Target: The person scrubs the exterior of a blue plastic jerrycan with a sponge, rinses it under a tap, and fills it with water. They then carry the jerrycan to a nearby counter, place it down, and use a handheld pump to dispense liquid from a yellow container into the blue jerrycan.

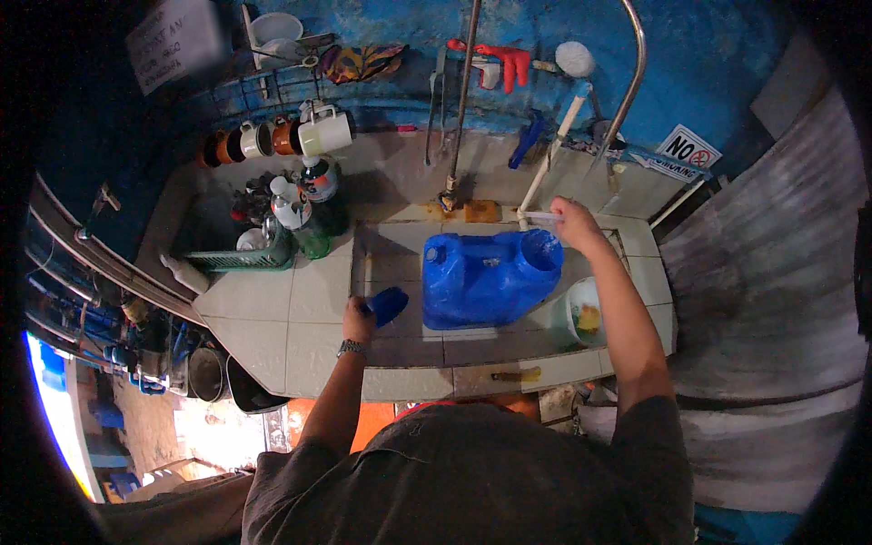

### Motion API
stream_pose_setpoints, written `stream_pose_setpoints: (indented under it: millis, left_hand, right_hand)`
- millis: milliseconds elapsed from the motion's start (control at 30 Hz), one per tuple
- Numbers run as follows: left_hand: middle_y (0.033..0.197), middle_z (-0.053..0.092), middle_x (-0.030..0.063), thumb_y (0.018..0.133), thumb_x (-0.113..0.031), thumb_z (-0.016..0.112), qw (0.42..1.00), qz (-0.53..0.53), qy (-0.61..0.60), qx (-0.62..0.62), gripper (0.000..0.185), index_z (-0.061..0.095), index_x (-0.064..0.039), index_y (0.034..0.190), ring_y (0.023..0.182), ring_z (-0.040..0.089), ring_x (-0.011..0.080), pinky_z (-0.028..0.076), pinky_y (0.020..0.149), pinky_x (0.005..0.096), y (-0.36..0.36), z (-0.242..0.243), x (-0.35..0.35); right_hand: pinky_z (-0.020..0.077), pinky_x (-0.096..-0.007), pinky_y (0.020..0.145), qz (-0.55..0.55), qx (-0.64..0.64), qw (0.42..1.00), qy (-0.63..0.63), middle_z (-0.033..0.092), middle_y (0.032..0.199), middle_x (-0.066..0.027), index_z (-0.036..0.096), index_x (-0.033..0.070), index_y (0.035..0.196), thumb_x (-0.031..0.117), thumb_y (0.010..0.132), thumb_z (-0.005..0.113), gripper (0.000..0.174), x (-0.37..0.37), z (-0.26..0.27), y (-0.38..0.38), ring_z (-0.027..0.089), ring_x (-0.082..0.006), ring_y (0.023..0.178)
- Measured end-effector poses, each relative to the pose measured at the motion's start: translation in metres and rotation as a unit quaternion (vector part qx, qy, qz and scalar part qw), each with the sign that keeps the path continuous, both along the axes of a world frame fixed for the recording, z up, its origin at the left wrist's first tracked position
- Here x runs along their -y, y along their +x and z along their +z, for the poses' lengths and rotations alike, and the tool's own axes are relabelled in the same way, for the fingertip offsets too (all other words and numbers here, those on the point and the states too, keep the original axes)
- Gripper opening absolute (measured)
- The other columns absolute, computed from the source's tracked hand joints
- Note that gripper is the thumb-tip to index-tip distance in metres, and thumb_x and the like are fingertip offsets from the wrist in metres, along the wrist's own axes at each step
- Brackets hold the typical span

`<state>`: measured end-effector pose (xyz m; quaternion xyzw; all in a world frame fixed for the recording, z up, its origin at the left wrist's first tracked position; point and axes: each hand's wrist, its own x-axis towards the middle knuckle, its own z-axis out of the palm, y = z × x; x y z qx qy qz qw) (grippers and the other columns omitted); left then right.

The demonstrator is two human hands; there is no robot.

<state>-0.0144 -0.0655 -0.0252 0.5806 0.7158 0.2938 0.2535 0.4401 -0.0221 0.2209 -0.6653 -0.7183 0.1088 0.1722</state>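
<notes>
A blue plastic jug (477, 286) lies on its side in the tiled sink basin, its wide round opening towards the right. My left hand (359, 320), left of the jug, grips a dark blue object (388, 306), perhaps a brush; its exact kind is unclear. Beyond the jug's opening, my right hand (574, 221) holds a thin whitish handle or lever (540, 216) beside a white pipe (555, 150). To the jug's right, a whitish plastic container (584, 300) has something yellow and green in it, partly behind my right forearm.
Plastic bottles (310, 235) and a green dish rack (238, 259) stand on the left of the tiled counter. Mugs (257, 139) hang above them. A vertical metal pipe (463, 102) rises behind the basin. A brownish object (516, 375) lies on the front edge.
</notes>
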Motion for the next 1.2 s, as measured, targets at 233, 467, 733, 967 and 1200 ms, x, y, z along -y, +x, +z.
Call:
stream_pose_setpoints:
  millis: [233,467,733,967,1200]
  left_hand:
    - [0.09,0.061,0.02,0.071,-0.008,0.062,1.0,-0.015,0.015,0.007,0.026,0.054,-0.004,0.095,0.088,0.059,0.0384,0.047,0.077,0.0442,0.005,-0.001,0.004]
    - [0.092,0.06,0.0199,0.07,-0.007,0.062,1.0,-0.004,0.015,0.007,0.027,0.053,-0.004,0.095,0.089,0.058,0.039,0.047,0.076,0.0454,0.0,-0.002,0.01]
    - [0.088,0.061,0.0187,0.074,-0.007,0.061,0.996,0.023,0.084,0.017,0.023,0.053,-0.005,0.095,0.085,0.06,0.039,0.047,0.073,0.0446,-0.004,-0.001,0.02]
    - [0.101,0.064,0.0146,0.079,-0.002,0.056,0.976,0.03,0.164,0.142,0.021,0.054,-0.007,0.099,0.09,0.063,0.0349,0.049,0.075,0.0396,0.0,0.014,0.033]
    - [0.111,0.062,0.0124,0.083,-0.004,0.059,0.956,0.022,0.259,0.138,0.035,0.047,-0.008,0.116,0.097,0.062,0.0285,0.049,0.078,0.0373,0.004,0.032,0.031]
  right_hand:
    - [0.0467,-0.0446,0.072,-0.006,-0.018,0.997,0.069,0.061,0.089,-0.0173,0.052,0.005,0.09,0.006,0.079,0.058,0.013,0.011,-0.023,-0.003,0.059,-0.0382,0.088]
    - [0.0489,-0.0435,0.076,-0.102,-0.076,0.992,0.007,0.065,0.092,-0.0177,0.054,0.013,0.112,0.018,0.082,0.06,0.03,0.005,-0.018,-0.005,0.062,-0.037,0.089]
    - [0.0515,-0.0413,0.073,-0.081,0.062,0.992,0.07,0.067,0.09,-0.0168,0.05,0.019,0.126,0.019,0.084,0.059,0.043,0.015,0.02,-0.019,0.066,-0.0314,0.078]
    - [0.0487,-0.0436,0.082,-0.153,0.114,0.978,-0.081,0.065,0.099,-0.0187,0.05,0.019,0.127,0.023,0.084,0.058,0.044,0.021,-0.001,-0.032,0.063,-0.0354,0.091]
    - [0.0492,-0.0446,0.082,-0.074,0.043,0.992,-0.091,0.064,0.106,-0.0172,0.052,0.017,0.125,0.023,0.083,0.058,0.043,0.028,-0.038,-0.075,0.062,-0.0348,0.095]
